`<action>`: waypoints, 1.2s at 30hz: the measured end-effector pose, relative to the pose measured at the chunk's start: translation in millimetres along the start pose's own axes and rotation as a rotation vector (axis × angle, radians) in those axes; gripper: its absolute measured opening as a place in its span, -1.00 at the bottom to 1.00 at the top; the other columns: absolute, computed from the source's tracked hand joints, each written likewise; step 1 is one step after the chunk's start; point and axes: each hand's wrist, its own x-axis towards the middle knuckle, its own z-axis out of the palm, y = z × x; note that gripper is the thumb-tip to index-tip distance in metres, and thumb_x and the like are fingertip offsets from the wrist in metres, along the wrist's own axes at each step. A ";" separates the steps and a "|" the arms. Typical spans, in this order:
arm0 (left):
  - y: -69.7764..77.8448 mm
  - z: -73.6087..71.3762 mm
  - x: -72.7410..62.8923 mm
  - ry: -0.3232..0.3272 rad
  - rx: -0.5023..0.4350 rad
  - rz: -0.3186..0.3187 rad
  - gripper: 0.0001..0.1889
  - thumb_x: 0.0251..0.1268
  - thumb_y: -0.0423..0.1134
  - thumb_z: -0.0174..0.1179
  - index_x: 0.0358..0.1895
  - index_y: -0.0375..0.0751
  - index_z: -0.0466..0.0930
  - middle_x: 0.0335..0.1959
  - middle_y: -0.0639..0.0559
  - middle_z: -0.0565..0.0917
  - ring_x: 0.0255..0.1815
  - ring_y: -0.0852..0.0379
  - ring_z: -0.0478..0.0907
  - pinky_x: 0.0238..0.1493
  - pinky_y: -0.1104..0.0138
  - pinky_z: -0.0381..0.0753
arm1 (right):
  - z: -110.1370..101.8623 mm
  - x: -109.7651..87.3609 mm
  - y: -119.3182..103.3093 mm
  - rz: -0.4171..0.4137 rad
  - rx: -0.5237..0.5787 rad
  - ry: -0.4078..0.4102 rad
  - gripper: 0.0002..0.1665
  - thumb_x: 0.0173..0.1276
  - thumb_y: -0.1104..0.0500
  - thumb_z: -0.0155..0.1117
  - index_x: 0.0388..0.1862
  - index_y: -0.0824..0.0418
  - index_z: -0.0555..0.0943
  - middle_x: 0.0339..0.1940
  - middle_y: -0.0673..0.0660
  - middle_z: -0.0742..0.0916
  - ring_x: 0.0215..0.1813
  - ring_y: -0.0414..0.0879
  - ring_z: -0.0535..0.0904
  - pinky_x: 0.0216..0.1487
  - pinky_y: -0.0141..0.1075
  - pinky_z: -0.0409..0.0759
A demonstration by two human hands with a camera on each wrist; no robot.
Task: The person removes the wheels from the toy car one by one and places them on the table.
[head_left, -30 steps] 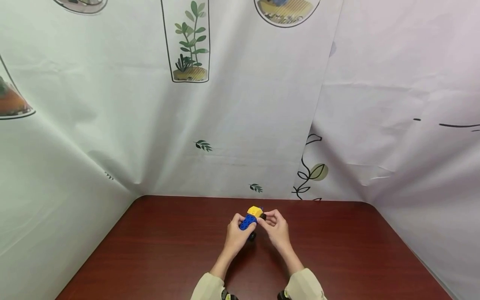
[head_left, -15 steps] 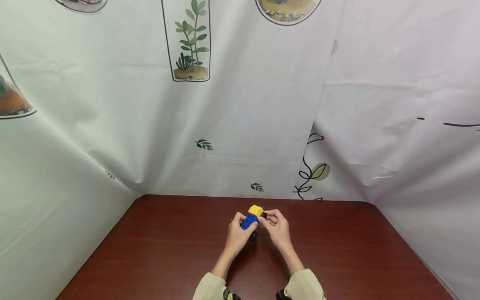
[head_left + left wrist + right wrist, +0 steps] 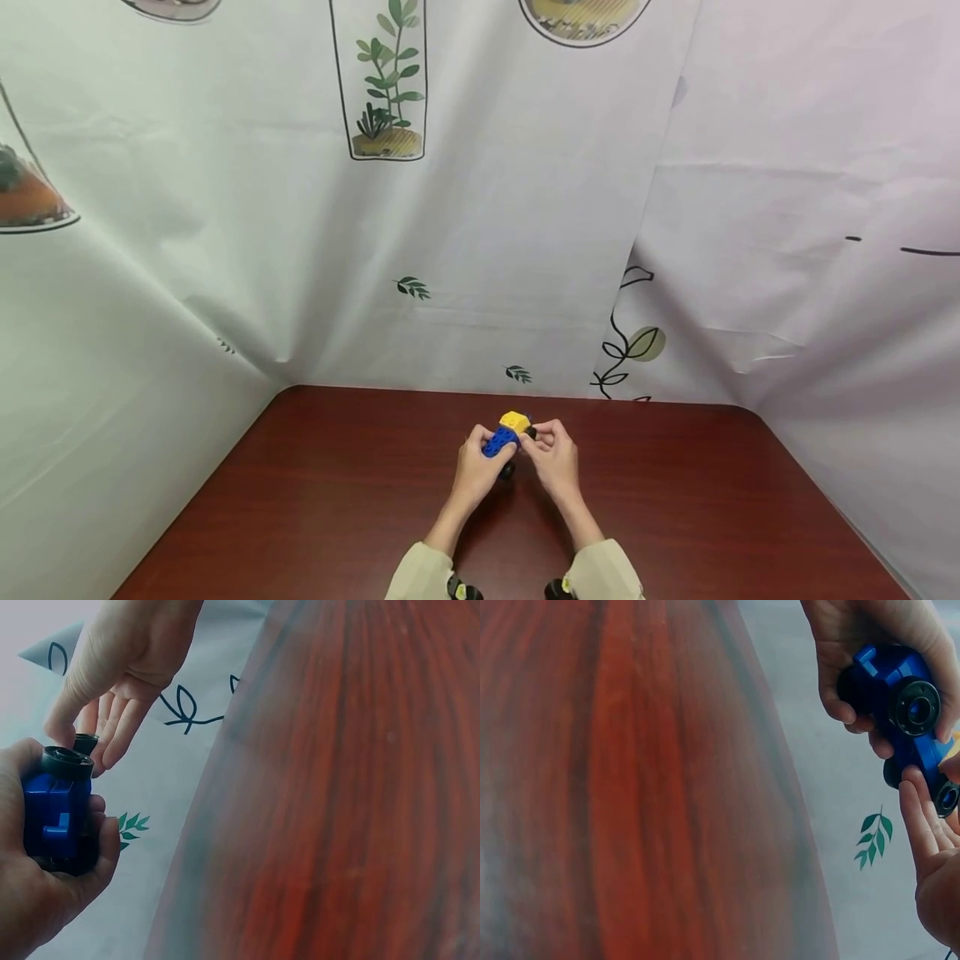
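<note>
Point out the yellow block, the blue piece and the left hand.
Yellow block (image 3: 514, 422), head view, middle of its top.
Blue piece (image 3: 499, 441), head view, its upper face.
Left hand (image 3: 472, 469), head view, middle of the hand.

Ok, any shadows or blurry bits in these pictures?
Head: soft shadow on the wooden tabletop below the blue-and-yellow toy car, shaded creases across the printed fabric backdrop. Left wrist: hazy blur along the tabletop's edge. Right wrist: similar haze there.
</note>
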 end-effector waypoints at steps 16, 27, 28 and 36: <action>10.0 -1.7 3.9 -0.054 -0.003 -0.010 -0.66 0.30 -0.07 0.24 -0.22 -0.29 0.38 -0.29 -0.16 0.57 -0.35 0.13 0.49 -0.36 0.39 0.52 | -0.6 6.8 -12.5 -0.034 -0.077 0.024 -0.74 0.22 0.37 0.33 -0.24 0.33 0.41 -0.40 0.35 0.73 -0.55 -0.14 0.64 -0.48 -0.30 0.67; 13.9 3.2 -1.4 0.012 -0.018 -0.065 -0.64 0.26 -0.06 0.26 -0.24 -0.29 0.37 -0.31 -0.16 0.59 -0.38 0.13 0.50 -0.38 0.38 0.49 | 7.8 3.2 -13.8 -0.048 -0.040 0.096 -0.74 0.20 0.38 0.31 -0.21 0.33 0.42 -0.38 0.36 0.73 -0.59 -0.11 0.61 -0.53 -0.42 0.59; 14.3 3.3 -1.7 0.011 -0.015 -0.067 -0.64 0.26 -0.06 0.26 -0.24 -0.29 0.37 -0.30 -0.17 0.59 -0.37 0.13 0.50 -0.38 0.38 0.49 | 8.4 3.0 -13.8 -0.050 -0.038 0.104 -0.73 0.19 0.38 0.31 -0.21 0.33 0.42 -0.38 0.36 0.74 -0.59 -0.08 0.61 -0.53 -0.42 0.59; 15.8 4.0 -3.6 0.002 -0.044 -0.058 -0.65 0.29 -0.10 0.25 -0.22 -0.29 0.34 -0.28 -0.19 0.59 -0.36 0.13 0.52 -0.37 0.40 0.52 | 8.5 2.3 -12.1 -0.058 -0.052 0.117 -0.71 0.17 0.34 0.32 -0.18 0.30 0.44 -0.38 0.30 0.74 -0.65 -0.25 0.48 -0.55 -0.47 0.51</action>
